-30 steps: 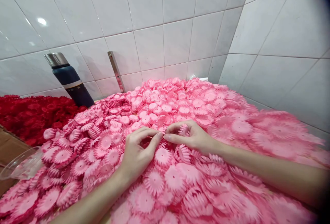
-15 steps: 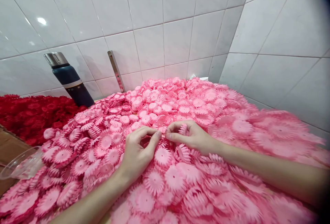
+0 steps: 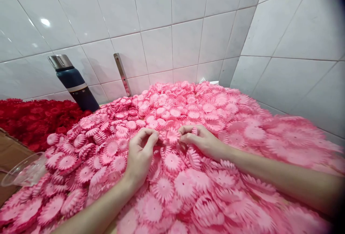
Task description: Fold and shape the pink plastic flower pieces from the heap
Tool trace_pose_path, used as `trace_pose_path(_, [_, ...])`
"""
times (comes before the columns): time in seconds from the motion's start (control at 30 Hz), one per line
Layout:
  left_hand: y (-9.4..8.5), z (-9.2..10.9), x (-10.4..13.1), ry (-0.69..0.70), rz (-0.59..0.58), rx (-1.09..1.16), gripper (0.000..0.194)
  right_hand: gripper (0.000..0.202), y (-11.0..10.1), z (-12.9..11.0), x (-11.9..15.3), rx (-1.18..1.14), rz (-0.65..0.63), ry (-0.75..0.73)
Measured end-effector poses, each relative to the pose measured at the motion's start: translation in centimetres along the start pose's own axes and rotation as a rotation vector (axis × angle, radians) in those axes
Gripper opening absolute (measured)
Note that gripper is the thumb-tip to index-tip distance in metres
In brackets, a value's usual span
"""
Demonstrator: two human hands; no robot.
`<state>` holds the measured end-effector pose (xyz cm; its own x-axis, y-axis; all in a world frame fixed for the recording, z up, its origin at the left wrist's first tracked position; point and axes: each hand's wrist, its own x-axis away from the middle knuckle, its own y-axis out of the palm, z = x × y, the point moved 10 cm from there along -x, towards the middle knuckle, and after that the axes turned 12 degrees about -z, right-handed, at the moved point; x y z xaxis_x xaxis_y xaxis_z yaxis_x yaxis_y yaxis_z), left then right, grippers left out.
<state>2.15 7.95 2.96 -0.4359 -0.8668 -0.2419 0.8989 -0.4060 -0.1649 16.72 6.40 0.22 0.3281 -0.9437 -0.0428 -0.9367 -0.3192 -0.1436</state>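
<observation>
Many pink fringed discs (image 3: 172, 161) lie heaped across the surface, some with a small dark hole in the middle. Above the middle of the heap, my right hand (image 3: 201, 140) pinches the right edge of a pink fringed disc (image 3: 173, 136). Another pink piece (image 3: 194, 131) shows between its curled fingers. My left hand (image 3: 141, 153) is just left of that disc, thumb and forefinger pressed together; whatever they hold is too small to make out.
A dark blue bottle (image 3: 74, 83) with a steel cap and a metal strip (image 3: 122, 74) lean near the tiled wall (image 3: 156, 7). At left are a red heap (image 3: 29, 119), a cardboard box (image 3: 13, 151) and a clear plastic container (image 3: 24, 171).
My left hand has moved left, away from my right hand, and the gap between them has widened. The disc at my right fingertips now shows more fully.
</observation>
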Motion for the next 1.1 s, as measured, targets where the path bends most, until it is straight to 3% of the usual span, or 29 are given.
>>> trace_pose_path(0.17, [1.9,1.3,0.2,0.074,-0.146,-0.032,0.008,0.015,0.4,-0.7,0.1,0.035,-0.020,-0.040])
trace_pose_path(0.37, [2.6,3.1,0.7,0.205,-0.188,-0.217,0.011,0.021,0.6,-0.7,0.2,0.081,-0.040,-0.053])
trace_pose_path(0.47, [2.9,3.2,0.7,0.204,-0.213,-0.255,0.011,0.021,0.5,-0.6,0.2,0.090,-0.043,-0.055])
trace_pose_path(0.73, [2.1,1.3,0.3,0.075,-0.158,-0.105,0.006,0.018,1.1,-1.2,0.3,0.072,-0.088,-0.080])
trace_pose_path(1.1, [1.7,2.0,0.3,0.094,-0.124,-0.334,0.019,0.020,1.0,-1.1,0.3,0.113,-0.083,-0.089])
